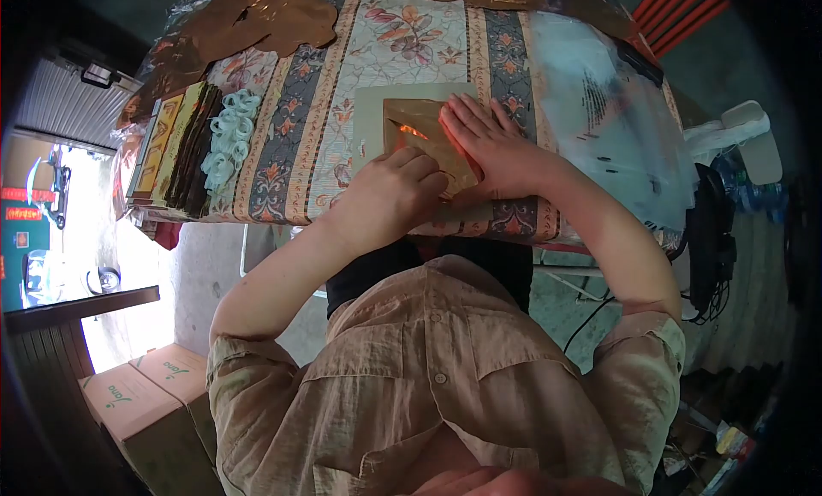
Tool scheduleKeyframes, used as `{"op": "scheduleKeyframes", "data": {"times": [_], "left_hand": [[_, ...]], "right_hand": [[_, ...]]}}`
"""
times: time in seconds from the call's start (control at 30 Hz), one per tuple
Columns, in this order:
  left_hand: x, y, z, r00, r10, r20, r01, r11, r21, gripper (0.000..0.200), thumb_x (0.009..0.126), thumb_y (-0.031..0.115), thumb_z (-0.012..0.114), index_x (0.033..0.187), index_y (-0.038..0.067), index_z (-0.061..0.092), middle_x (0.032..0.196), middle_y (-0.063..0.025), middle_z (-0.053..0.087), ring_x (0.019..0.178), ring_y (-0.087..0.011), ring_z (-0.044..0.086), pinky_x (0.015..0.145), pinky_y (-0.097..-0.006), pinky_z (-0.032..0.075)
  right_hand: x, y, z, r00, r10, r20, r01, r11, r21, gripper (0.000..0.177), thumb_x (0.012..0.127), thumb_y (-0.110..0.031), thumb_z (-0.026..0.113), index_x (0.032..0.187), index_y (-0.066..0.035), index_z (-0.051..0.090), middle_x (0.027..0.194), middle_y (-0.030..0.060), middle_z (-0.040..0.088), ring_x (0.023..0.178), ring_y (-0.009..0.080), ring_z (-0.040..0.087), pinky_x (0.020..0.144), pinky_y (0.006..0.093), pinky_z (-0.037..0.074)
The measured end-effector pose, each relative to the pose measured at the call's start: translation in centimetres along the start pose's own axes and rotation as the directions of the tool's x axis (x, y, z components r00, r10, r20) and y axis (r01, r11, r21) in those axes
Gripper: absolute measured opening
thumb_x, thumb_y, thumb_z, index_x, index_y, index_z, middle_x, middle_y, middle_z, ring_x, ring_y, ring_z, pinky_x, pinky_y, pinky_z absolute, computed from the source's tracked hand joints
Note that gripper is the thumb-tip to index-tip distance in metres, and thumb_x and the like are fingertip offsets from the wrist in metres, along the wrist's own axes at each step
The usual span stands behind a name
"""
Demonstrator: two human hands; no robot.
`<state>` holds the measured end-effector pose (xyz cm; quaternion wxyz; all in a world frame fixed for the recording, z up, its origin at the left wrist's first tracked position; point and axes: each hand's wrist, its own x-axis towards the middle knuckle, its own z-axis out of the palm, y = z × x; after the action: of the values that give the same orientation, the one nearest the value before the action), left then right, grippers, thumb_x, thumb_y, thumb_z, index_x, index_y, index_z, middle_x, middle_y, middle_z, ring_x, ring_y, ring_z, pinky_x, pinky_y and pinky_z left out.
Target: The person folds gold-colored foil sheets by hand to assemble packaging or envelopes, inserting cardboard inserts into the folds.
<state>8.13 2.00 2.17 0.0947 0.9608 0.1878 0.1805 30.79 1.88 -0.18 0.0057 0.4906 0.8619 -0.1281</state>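
Note:
A shiny gold-brown sheet [415, 119] lies on a pale board [370, 110] near the table's front edge. My left hand [394, 192] rests on the sheet's lower left part with its fingers curled in; whatever they pinch, if anything, is hidden. Flat across the sheet's right side lies my right hand [501, 153], its fingers stretched toward the far edge and the thumb pointing to the left hand.
On the patterned tablecloth [402, 33], a stack of gold and brown packets [171, 149] stands at left beside pale green rings [229, 136]. Clear plastic bags [599, 119] cover the right side. Brown sheets [274, 20] lie along the far edge.

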Motion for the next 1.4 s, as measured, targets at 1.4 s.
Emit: {"op": "scheduleKeyframes", "data": {"times": [1.4], "left_hand": [[-0.1,-0.2,0.2,0.993,0.109,0.039,-0.112,0.991,0.073,0.025,0.07,0.012,0.067,0.093,0.006,0.064,0.087,-0.0054,0.056,0.086,-0.0237,0.057,0.071,-0.0341,0.051]], "right_hand": [[0.1,-0.2,-0.3,0.999,0.029,0.038,-0.029,1.0,0.007,0.126,0.065,-0.069,0.068,0.15,-0.003,0.004,0.157,0.0189,0.003,0.146,0.0294,-0.001,0.116,0.0497,0.001]]}}
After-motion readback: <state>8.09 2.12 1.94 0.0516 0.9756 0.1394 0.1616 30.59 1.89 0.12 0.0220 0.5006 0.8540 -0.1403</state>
